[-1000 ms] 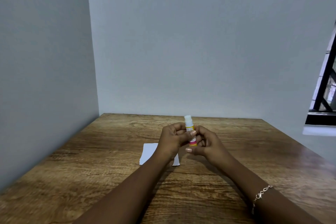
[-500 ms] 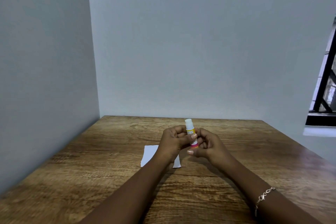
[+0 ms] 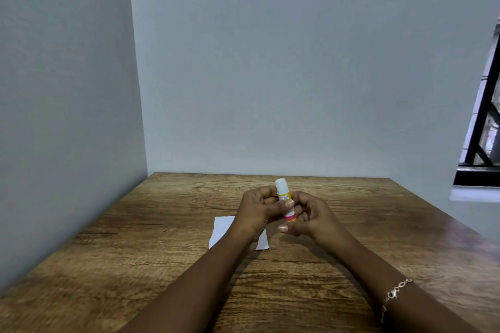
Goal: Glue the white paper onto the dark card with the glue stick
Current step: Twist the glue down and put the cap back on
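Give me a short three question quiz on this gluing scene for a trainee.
1. True or false: the glue stick lies flat on the table.
2. Which wrist wears the bracelet? A left, B right, C neither.
3. Fill in: the white paper is partly hidden behind the ___ hand.
Key: 1 false, the left hand and right hand hold it roughly upright above the table. 2 B. 3 left.

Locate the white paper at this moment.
In the head view, the white paper lies flat on the wooden table, just left of centre, partly hidden by the left hand gripping the glue stick.
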`<state>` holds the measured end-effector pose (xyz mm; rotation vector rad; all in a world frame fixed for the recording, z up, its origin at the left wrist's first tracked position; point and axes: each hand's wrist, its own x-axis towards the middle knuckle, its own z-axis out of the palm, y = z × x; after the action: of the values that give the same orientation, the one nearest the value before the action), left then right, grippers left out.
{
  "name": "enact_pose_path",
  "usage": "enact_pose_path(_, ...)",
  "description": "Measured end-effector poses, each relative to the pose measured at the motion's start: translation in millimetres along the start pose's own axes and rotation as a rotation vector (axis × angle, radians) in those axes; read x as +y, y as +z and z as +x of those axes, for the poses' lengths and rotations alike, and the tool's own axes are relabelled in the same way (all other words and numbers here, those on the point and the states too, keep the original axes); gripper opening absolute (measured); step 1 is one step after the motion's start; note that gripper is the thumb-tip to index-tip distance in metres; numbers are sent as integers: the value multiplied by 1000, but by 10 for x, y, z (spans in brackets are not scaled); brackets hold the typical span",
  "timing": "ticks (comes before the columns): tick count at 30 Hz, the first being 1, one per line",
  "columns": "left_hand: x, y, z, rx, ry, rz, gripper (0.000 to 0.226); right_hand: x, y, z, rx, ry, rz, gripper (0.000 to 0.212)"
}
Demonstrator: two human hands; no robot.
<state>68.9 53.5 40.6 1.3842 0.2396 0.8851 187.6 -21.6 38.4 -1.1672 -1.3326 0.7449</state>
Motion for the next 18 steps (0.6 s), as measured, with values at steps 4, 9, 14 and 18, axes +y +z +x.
enact_pose_path(4,16,-23,18,32,18,4,14,-10,-27,3,-49,3,8,39)
enact_pose_path(9,15,-19,14,-7,21,17,14,-3,-62,14,-44,-21,-18,42)
enact_pose_path(14,6,-12,12,2,18,23,16,27,-49,15,-60,-15,-33,48)
enact_pose_path(18,36,-36,16,15,21,37,17,-9,-58,-8,-87,11,22,33)
